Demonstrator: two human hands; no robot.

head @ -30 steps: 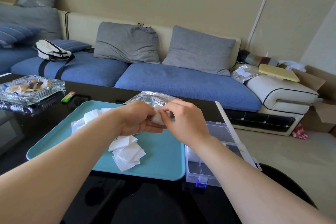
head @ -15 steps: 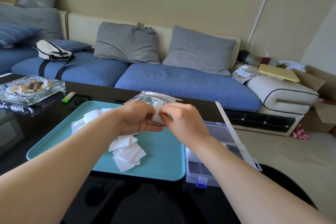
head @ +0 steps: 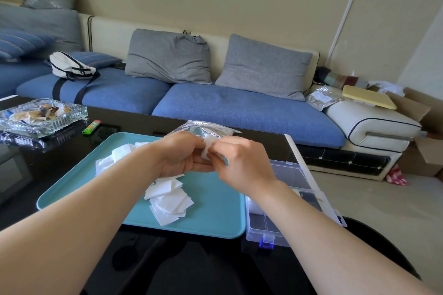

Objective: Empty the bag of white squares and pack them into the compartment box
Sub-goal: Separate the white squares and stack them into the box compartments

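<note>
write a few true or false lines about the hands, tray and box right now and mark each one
1. The left hand and right hand together hold a stack of white squares above the teal tray. True.
2. The compartment box sits left of the tray. False: it sits right of it.
3. The box's lid is closed. False: it stands open.
4. On the tray lie loose white squares. True.
5. The silver bag lies beyond the hands. True.

Tabletop bears teal tray below left hand, compartment box right of right hand. Ashtray, lighter well leftward.
</note>
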